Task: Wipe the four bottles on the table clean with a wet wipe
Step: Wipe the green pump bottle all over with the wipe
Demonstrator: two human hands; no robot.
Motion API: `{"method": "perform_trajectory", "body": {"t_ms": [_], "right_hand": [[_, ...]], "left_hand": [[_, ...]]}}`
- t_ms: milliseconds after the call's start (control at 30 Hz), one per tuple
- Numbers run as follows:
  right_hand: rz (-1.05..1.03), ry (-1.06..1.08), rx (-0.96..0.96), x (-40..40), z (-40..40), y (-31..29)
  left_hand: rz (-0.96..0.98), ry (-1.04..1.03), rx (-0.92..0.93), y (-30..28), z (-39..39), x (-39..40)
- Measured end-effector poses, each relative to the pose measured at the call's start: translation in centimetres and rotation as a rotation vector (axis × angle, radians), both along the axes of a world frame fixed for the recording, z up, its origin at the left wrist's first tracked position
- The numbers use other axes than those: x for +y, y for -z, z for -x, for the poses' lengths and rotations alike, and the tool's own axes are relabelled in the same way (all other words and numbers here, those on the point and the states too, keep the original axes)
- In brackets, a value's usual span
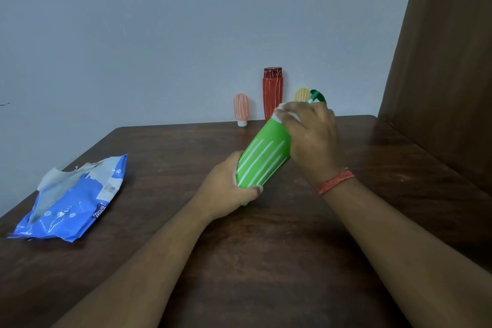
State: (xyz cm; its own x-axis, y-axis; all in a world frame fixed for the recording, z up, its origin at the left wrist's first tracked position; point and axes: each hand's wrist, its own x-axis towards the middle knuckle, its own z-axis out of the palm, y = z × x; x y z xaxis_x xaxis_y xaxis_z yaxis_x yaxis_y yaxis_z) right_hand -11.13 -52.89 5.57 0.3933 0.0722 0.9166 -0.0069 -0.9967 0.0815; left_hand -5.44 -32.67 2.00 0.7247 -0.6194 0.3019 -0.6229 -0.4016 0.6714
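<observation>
Green bottle [262,160] tilts above mid-table, nozzle aimed up toward the far right; left hand [226,192] clamps its base, right hand [310,138] presses a wipe [279,112] around its neck, table [266,261] bare nearby.

Dim, flat light — soft focus, faint glare, wide-angle bowing at edges.

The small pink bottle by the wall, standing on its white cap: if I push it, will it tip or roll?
The pink bottle probably tips easily: it balances on a narrow white cap, its wider body above. Its rounded shape suggests it may then roll on the table. It looks small, so likely light.
</observation>
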Motion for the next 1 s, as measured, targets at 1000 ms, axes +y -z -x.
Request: {"method": "perform_trajectory", "body": {"t_ms": [1000], "right_hand": [[-0.105, -0.234, 0.144, -0.1, -0.5, 1.9]], "left_hand": [[0.102, -0.005, 0.161, 0.5, -1.1, 0.2]]}}
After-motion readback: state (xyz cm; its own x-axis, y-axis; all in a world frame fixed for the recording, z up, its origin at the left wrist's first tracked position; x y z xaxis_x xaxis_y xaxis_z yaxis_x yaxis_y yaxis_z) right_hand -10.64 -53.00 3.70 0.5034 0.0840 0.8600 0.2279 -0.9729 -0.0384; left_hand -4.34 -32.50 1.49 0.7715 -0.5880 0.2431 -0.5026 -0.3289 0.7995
